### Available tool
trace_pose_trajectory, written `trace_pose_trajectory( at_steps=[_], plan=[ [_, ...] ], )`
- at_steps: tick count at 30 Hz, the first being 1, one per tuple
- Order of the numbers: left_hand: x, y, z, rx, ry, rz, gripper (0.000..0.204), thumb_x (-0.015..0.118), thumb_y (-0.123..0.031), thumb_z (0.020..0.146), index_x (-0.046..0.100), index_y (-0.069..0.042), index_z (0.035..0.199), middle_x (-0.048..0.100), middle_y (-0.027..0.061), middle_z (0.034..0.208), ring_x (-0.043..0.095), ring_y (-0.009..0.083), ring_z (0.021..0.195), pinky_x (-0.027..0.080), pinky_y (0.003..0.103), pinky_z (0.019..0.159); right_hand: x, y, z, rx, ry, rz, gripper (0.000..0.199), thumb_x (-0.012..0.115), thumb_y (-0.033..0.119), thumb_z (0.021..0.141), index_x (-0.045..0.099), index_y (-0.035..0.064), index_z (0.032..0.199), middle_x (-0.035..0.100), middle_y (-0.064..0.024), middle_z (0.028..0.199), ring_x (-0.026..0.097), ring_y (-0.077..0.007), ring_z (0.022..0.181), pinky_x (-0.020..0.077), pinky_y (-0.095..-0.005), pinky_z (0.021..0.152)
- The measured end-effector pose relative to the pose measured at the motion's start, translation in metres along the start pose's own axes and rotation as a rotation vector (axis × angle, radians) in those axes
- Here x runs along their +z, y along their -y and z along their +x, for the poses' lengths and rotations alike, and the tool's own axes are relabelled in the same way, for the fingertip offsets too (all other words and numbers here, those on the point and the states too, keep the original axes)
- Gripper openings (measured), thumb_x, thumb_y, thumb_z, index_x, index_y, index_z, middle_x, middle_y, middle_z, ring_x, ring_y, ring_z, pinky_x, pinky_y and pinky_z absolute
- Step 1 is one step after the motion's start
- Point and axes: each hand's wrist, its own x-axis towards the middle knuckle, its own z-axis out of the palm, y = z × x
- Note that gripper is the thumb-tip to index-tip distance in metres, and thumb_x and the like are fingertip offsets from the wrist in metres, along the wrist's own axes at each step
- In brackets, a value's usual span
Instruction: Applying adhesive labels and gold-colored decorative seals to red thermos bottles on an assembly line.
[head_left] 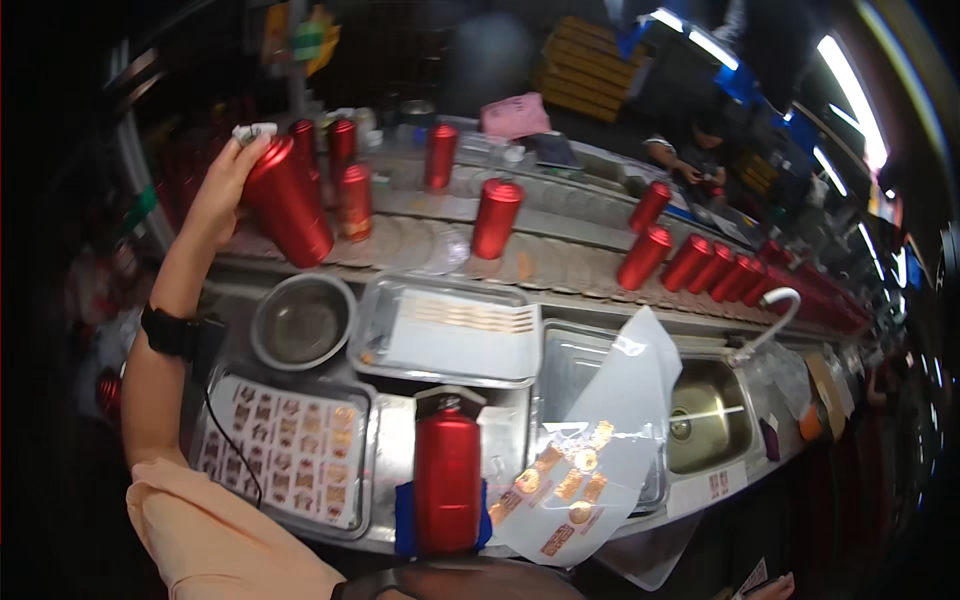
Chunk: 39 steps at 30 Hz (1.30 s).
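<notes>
At the far left my left hand [220,195] is closed around the upper part of a red metal bottle [290,205], which leans over the ledge. A small white wad [255,131] shows at its fingertips. Only the fingers of my right hand [776,588] show at the bottom edge, closed by a small printed slip [754,574]. In front of me another red bottle [447,480] rests on a blue cloth [405,515]. Beside it lies a translucent sheet [630,400] with gold decals. A sheet of printed decals [290,440] lies in the left tray.
A round metal bowl [303,320] and a metal tray [450,372] holding a white sheet stand below the ledge. Several red bottles [497,218] line the ledge. At the right are a sink [710,450] and a white tap [785,300]. A person [695,160] sits across the bench.
</notes>
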Motion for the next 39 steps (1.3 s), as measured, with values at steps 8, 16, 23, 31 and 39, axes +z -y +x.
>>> trace_pose_trajectory(
  at_steps=[8, 16, 23, 31, 39],
  plan=[
    [-0.121, 0.000, -0.069, 0.158, -0.360, 0.271, 0.027, 0.068, -0.031, 0.092, 0.065, -0.011, 0.110, 0.065, -0.0006, 0.100, 0.057, 0.0085, 0.093, 0.044, 0.027, 0.084, 0.094, 0.178, -0.047, 0.077, 0.327, 0.482, 0.023, 0.067, 0.020, 0.084, 0.068, -0.0027, 0.081, 0.067, -0.0145, 0.076, 0.062, -0.0228, 0.067, 0.0519, -0.0341, 0.064],
    [-0.191, 0.091, -0.090, 0.004, -0.569, 0.384, 0.029, 0.068, -0.030, 0.091, 0.064, -0.007, 0.108, 0.066, 0.0041, 0.098, 0.060, 0.0123, 0.089, 0.047, 0.030, 0.079, 0.150, 0.230, -0.093, -0.128, 0.530, 0.578, 0.024, 0.066, 0.018, 0.088, 0.068, -0.0060, 0.088, 0.068, -0.0168, 0.084, 0.063, -0.0264, 0.075, 0.0526, -0.0360, 0.071],
    [-0.216, 0.188, -0.068, -0.082, -0.764, 0.660, 0.041, 0.068, -0.047, 0.085, 0.065, -0.011, 0.105, 0.065, 0.0104, 0.109, 0.062, 0.0275, 0.102, 0.045, 0.038, 0.089, 0.120, 0.230, -0.090, -0.155, 0.592, 0.448, 0.021, 0.069, 0.015, 0.087, 0.067, -0.0055, 0.092, 0.067, -0.0168, 0.086, 0.062, -0.0255, 0.077, 0.0519, -0.0356, 0.075],
    [-0.158, 0.141, -0.054, 0.136, -0.898, 1.287, 0.057, 0.071, -0.027, 0.078, 0.050, -0.006, 0.126, 0.057, 0.0234, 0.120, 0.052, 0.0411, 0.119, 0.041, 0.048, 0.101, 0.171, 0.176, -0.084, -0.107, 0.807, 0.433, 0.011, 0.052, 0.005, 0.097, 0.057, -0.0050, 0.099, 0.055, -0.0040, 0.091, 0.050, -0.0132, 0.085, 0.0439, -0.0268, 0.080],
    [-0.048, 0.141, -0.006, 0.298, -0.326, 0.807, 0.059, 0.076, -0.031, 0.075, 0.055, 0.002, 0.119, 0.060, 0.0232, 0.117, 0.059, 0.0358, 0.110, 0.047, 0.044, 0.093, 0.208, 0.320, -0.179, -0.236, 1.094, 0.613, 0.018, 0.056, 0.004, 0.092, 0.056, -0.0017, 0.109, 0.053, -0.0056, 0.099, 0.052, -0.0145, 0.094, 0.0421, -0.0242, 0.085]
  ],
)
